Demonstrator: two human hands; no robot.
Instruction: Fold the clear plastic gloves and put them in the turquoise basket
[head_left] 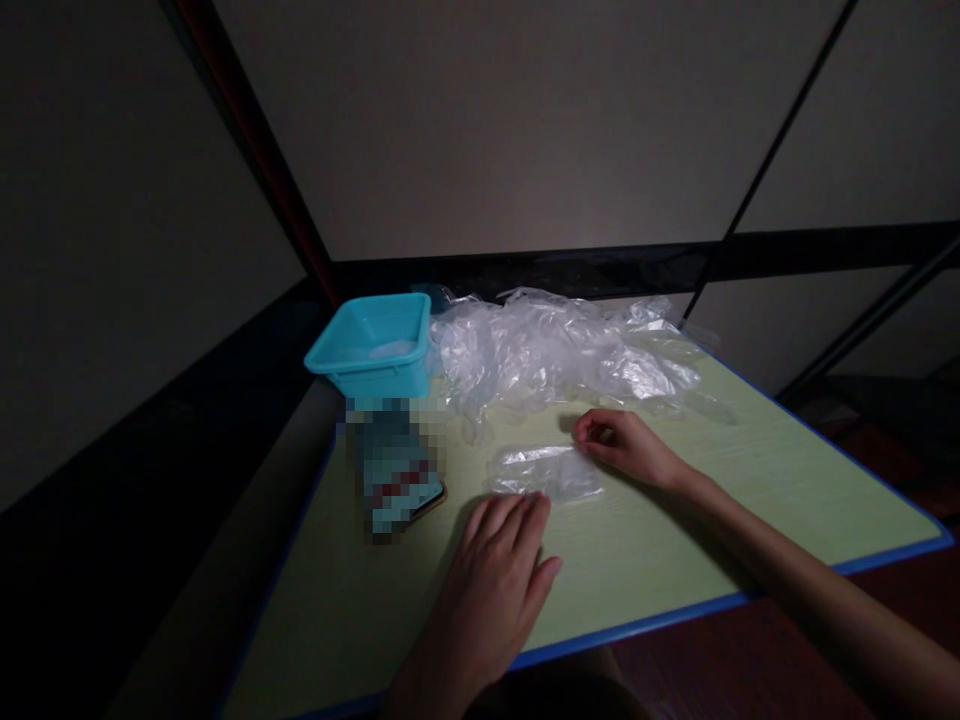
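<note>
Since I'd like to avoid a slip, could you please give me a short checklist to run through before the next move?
1. Flat clear plastic within reach of both hands: ok, it lies between them on the table.
2. Left hand at the plastic: ok, palm down, fingertips at its near edge.
3. Right hand has a firm grip: cannot tell; its fingers curl by the plastic's right end.
4. Heap of clear plastic tidy: not ok, it is crumpled and spread along the far side.
5. Phone clear of the hands: ok, it lies left of the left hand.
6. Blue tub wholly on the table: cannot tell.
</note>
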